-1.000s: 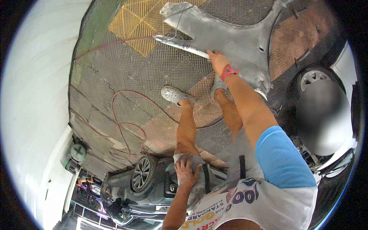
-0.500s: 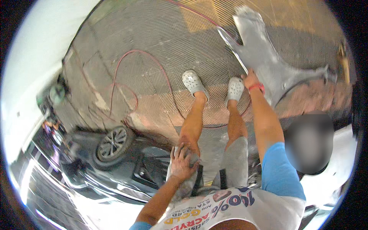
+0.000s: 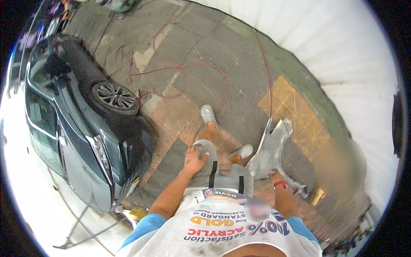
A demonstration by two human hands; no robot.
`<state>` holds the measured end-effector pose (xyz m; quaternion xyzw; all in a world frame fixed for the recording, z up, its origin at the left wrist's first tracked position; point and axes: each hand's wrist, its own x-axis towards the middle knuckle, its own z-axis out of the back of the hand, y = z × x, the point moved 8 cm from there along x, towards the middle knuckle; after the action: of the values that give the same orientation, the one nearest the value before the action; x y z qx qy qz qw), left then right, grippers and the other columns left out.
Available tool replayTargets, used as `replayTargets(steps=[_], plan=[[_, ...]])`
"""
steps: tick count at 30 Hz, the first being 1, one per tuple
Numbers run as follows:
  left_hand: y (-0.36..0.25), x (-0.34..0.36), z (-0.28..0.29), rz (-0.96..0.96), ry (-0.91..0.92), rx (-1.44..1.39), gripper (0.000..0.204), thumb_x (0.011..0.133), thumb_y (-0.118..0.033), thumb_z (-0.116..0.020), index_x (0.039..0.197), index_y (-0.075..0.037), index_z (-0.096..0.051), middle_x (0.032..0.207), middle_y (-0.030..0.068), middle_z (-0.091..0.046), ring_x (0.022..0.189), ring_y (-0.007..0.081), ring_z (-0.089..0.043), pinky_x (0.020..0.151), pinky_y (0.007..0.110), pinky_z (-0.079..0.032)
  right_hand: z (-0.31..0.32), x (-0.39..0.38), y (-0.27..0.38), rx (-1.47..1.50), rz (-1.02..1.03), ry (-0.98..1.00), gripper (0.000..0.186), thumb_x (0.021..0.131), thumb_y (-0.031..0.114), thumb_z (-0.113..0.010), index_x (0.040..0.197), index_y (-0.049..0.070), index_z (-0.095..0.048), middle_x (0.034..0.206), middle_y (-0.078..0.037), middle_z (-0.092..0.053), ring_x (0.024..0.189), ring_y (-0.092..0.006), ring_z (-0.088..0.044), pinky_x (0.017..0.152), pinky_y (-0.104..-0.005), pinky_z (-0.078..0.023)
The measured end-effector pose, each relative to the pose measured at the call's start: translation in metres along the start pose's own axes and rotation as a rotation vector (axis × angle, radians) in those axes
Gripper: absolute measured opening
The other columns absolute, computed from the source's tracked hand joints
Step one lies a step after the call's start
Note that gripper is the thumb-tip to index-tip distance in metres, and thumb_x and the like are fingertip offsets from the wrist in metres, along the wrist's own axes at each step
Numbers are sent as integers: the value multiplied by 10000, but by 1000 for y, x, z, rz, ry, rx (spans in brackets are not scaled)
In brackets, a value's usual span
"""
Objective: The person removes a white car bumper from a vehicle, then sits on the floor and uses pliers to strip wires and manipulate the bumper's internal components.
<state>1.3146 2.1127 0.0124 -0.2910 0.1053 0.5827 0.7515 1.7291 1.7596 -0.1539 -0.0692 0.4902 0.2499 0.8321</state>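
A grey car fender (image 3: 269, 147), matt and dull, lies on the floor to the right of my feet. Its far end is ragged and pale, and a narrow arm of it stretches off to the near right. My right hand (image 3: 276, 176), with a red band at the wrist, is at the fender's near edge, its fingers curled over the metal. My left hand (image 3: 195, 159) rests on my left thigh with its fingers spread, holding nothing.
A dark car (image 3: 102, 128) with a spoked wheel (image 3: 115, 96) stands at the left. A red hose (image 3: 205, 64) loops across the tiled floor and runs up to the fender. White sheeting (image 3: 342, 55) hangs at the far right. A thin metal stand (image 3: 81, 222) is at lower left.
My view has swung, bringing the car fully in at left and the white sheeting to the right. My right hand has gone from the fender's edge beside my foot to its near edge.
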Motion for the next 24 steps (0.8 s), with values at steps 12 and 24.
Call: replayTargets(steps=[12,24], plan=[[345,-8,39,977,-17,-745,603,940,-498,-669,1284,-3,-673,1309,279,-654,1263,444,-601,1047,494,-478,87,37,286,-166,222,-83,441,883,373,-734,1188,56,-701,1191,-268,-699,1132,-443,-666,962,-469,-542],[451,166,205,838,-325,-863,722,973,-580,-582,1248,83,-659,1251,310,-671,1224,467,-620,1041,489,-487,197,92,699,-383,301,-93,492,912,417,-679,1314,133,-663,1333,-173,-668,1221,-370,-644,1004,-467,-521]])
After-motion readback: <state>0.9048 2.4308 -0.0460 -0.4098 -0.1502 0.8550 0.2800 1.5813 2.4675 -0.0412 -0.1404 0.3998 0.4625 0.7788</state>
